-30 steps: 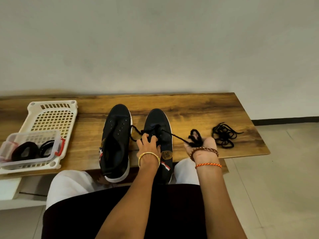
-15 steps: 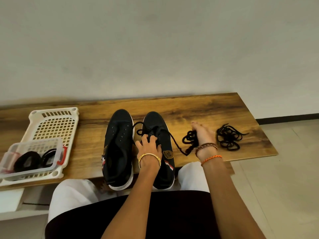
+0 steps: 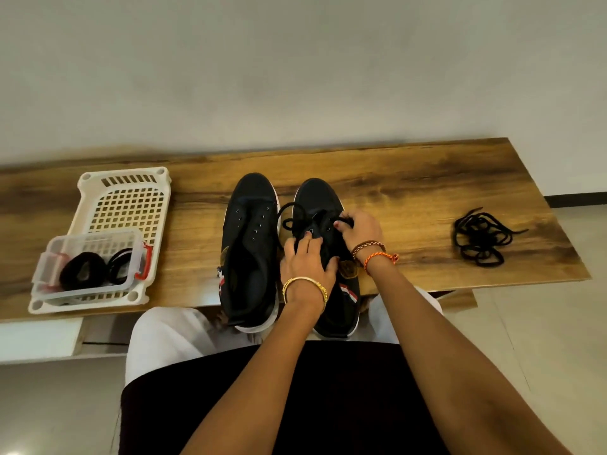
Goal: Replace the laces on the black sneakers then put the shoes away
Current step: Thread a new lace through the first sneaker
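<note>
Two black sneakers stand side by side on the wooden bench, toes toward the wall. The left sneaker has bare eyelets and no lace. My left hand grips the tongue area of the right sneaker. My right hand pinches a black lace at that shoe's eyelets; the lace loops out over the gap between the shoes. A loose tangle of black lace lies on the bench to the right.
A white plastic basket sits at the bench's left, holding a clear lidded box with dark coiled laces inside. The wall runs behind the bench. Tiled floor lies to the right.
My right hand has left the bench beside the loose lace pile and come to the right sneaker's eyelets, bringing the lace in. My left hand stays on that shoe.
</note>
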